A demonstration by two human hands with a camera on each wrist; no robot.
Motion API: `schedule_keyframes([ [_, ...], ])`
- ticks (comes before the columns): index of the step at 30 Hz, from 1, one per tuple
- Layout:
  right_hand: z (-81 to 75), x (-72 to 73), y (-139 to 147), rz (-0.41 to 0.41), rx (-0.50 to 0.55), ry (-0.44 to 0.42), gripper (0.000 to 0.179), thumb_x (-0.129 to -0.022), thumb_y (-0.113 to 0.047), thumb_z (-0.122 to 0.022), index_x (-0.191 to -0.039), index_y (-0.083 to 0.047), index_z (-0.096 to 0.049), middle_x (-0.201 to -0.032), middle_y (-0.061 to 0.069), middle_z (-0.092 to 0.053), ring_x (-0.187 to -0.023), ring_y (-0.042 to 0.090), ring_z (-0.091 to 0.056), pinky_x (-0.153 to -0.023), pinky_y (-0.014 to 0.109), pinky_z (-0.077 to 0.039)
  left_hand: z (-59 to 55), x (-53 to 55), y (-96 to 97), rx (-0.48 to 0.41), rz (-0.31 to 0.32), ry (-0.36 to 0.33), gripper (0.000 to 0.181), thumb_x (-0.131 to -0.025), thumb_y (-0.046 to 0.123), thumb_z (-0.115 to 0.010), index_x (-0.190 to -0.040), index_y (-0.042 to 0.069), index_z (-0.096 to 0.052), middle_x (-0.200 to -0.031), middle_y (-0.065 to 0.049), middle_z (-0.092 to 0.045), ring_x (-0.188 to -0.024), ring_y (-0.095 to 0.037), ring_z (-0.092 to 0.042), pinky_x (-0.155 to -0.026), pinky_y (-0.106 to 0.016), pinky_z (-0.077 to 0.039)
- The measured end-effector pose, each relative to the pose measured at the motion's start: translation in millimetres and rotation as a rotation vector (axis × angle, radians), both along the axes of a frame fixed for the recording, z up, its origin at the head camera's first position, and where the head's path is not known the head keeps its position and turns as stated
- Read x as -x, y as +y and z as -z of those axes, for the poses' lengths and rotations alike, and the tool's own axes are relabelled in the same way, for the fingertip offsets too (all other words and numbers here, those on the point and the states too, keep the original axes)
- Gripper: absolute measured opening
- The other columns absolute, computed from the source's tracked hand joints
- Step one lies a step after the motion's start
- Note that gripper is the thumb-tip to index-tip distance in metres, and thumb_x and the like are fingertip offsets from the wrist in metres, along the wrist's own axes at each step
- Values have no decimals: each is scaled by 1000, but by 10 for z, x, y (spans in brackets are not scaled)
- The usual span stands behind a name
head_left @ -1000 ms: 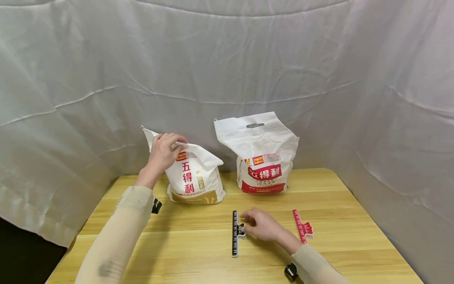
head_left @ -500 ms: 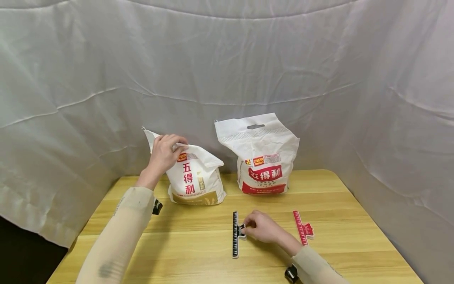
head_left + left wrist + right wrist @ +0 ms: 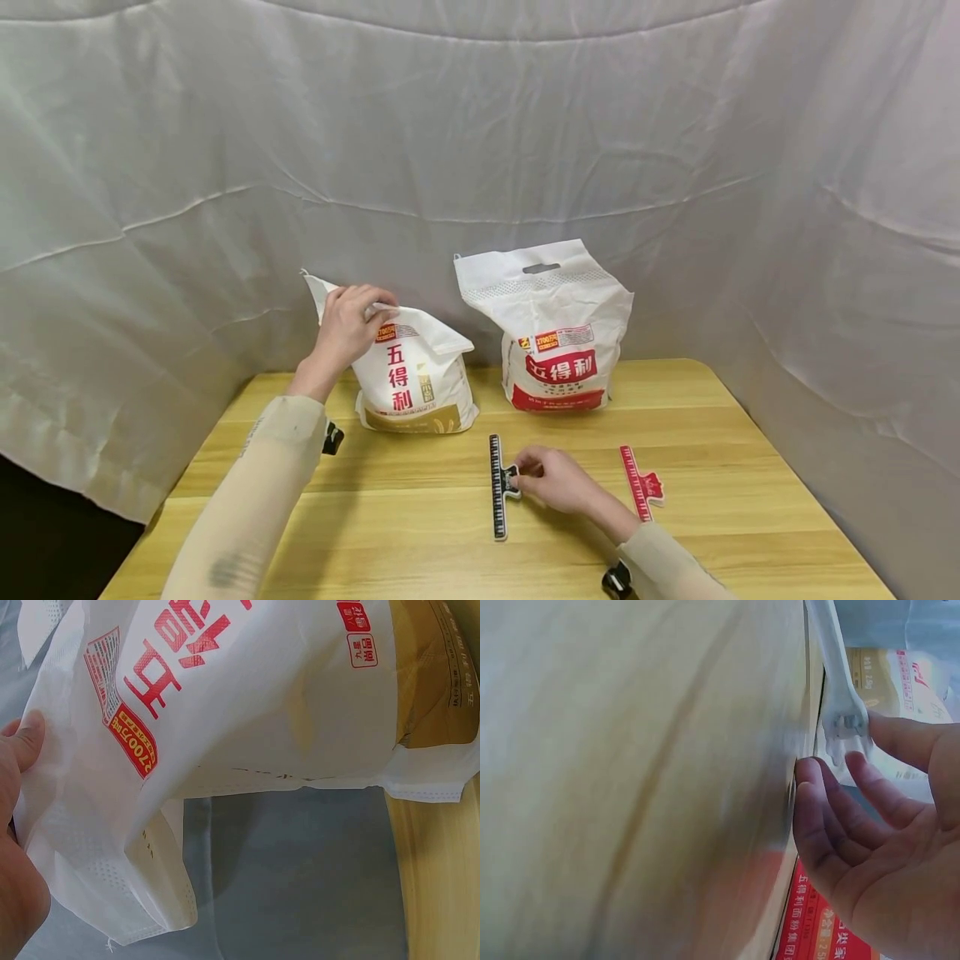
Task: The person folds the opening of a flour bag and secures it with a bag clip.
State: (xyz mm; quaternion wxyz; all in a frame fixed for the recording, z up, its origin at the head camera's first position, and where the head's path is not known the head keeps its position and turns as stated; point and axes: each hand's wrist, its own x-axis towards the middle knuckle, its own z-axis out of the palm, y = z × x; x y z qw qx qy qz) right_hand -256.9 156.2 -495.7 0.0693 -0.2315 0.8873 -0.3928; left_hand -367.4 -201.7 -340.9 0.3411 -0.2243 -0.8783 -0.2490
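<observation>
My left hand (image 3: 347,323) grips the folded-over top of a white flour bag (image 3: 431,375) with red lettering and a gold base band, standing at the back left. In the left wrist view the thumb presses on the white cloth of that bag (image 3: 247,712), near its upper end. My right hand (image 3: 558,483) pinches the handle of a black bag clip (image 3: 497,492) with a piano-key pattern between thumb and forefinger. Seen from the right wrist, the pale side of the clip (image 3: 841,682) sits at the fingertips, close over the table, with the other fingers curled near the surface.
A second white flour bag (image 3: 558,367), with a red label and a handle slot, stands upright at the back right. A red piano-key clip (image 3: 637,483) lies on the wooden table (image 3: 420,517) to the right of my right hand. Grey cloth (image 3: 480,125) hangs behind and at the sides.
My right thumb and forefinger have come together on the black clip's handle, and the clip has shifted slightly away and tilted. My left hand and its bag have stayed in place.
</observation>
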Motion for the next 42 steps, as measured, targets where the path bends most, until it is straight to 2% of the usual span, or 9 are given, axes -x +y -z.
schedule_keyframes([
  [2, 12, 6, -4, 2, 21, -11, 23, -94, -19, -75, -111, -4, -69, -99, 0, -71, -87, 13, -64, -79, 29, -55, 5, -3, 0, 0, -1, -2, 10, -91, 10, -79, -100, 11, -74, -105, -10, -76, -104, -34, -65, -113, -61, -32],
  [7, 46, 1, -34, 21, 90, -57, 20, -97, -14, -72, -112, -3, -66, -96, 2, -71, -80, 13, -65, -67, 25, -54, 14, -4, -1, 1, -2, -7, 10, -91, 10, -79, -100, 11, -74, -105, -9, -76, -105, -34, -65, -113, -60, -31],
  [12, 43, -8, -48, 32, 146, -67, 21, -97, -13, -72, -113, -2, -65, -96, 5, -70, -79, 18, -66, -63, 26, -55, 17, 0, -5, -1, -2, -2, 10, -91, 10, -79, -100, 11, -74, -106, -9, -76, -105, -33, -65, -113, -59, -32],
  [16, 20, -20, -57, 36, 217, -93, 25, -96, -10, -72, -117, 1, -63, -97, 8, -69, -82, 20, -67, -66, 27, -57, 19, 6, -10, -1, -1, 0, 10, -91, 11, -79, -100, 12, -74, -106, -9, -76, -105, -33, -65, -113, -58, -32],
  [20, -14, -32, -64, 41, 289, -128, 37, -95, -9, -73, -126, 6, -59, -101, 11, -69, -87, 19, -68, -73, 25, -57, 27, 10, -17, 0, 2, 2, 10, -91, 11, -79, -100, 12, -74, -105, -9, -76, -104, -33, -65, -113, -58, -32],
  [25, -60, -30, -85, 63, 322, -147, 49, -94, -11, -74, -134, 10, -56, -107, 12, -70, -93, 20, -67, -79, 24, -57, 31, 17, -21, -2, 1, 2, 10, -92, 11, -79, -100, 12, -74, -105, -9, -76, -104, -33, -65, -113, -59, -32],
  [29, -91, -20, -112, 98, 320, -120, 50, -93, -14, -76, -134, 9, -59, -109, 11, -71, -96, 22, -67, -81, 24, -57, 28, 14, -21, -5, 0, 1, 10, -91, 11, -79, -100, 11, -74, -105, -9, -76, -103, -33, -65, -112, -58, -32],
  [35, -151, -4, -146, 131, 352, -46, 43, -92, -10, -77, -128, 9, -63, -109, 13, -73, -94, 21, -68, -82, 25, -58, 30, 12, -17, -6, -3, 0, 11, -91, 10, -79, -100, 11, -74, -105, -9, -76, -103, -32, -65, -113, -59, -32],
  [42, -318, 29, -191, 203, 427, 8, 32, -92, -7, -78, -122, 1, -69, -104, 11, -73, -93, 19, -68, -82, 25, -57, 26, -1, -9, -6, -5, -3, 11, -91, 10, -79, -101, 11, -74, -104, -9, -75, -103, -32, -65, -113, -60, -32],
])
